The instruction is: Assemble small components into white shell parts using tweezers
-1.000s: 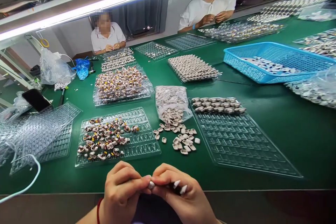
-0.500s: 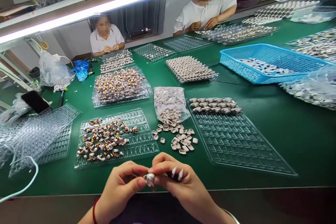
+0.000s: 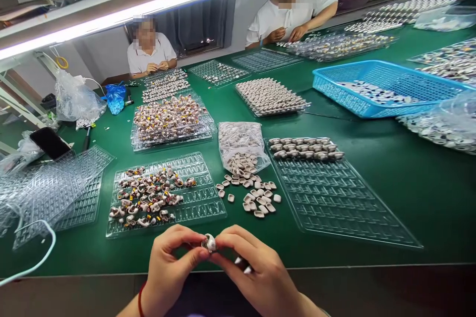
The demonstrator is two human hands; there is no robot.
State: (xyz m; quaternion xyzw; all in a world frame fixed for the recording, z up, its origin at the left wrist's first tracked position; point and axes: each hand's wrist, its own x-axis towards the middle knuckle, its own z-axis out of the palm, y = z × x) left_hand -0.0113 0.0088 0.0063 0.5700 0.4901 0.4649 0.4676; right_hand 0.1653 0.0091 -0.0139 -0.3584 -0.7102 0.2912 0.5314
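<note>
Over the table's front edge, my left hand [image 3: 174, 252] pinches a small white rounded earbud-like part [image 3: 210, 243] between thumb and fingertips. The fingertips of my right hand [image 3: 256, 267] close on the other side of the same part. Some slim white pointed pieces [image 3: 247, 270] show between the curled fingers of my right hand; their kind is unclear. Beyond my left hand lies a clear tray [image 3: 203, 210] with rows of similar parts [image 3: 148, 198] carrying yellow bits. Loose beige cup-shaped shells [image 3: 259, 214] are scattered beyond my right hand.
An opened plastic bag [image 3: 240, 133] of shells lies mid-table. To its right is a clear tray [image 3: 334, 203] with parts in its far rows. A blue basket [image 3: 372, 109], stacked trays [image 3: 137, 146] and a phone [image 3: 50, 142] lie around. Two co-workers [image 3: 152, 59] sit opposite.
The part has turned between my fingertips and moved slightly up and left. My right fingers have shifted, covering more of the white pointed pieces.
</note>
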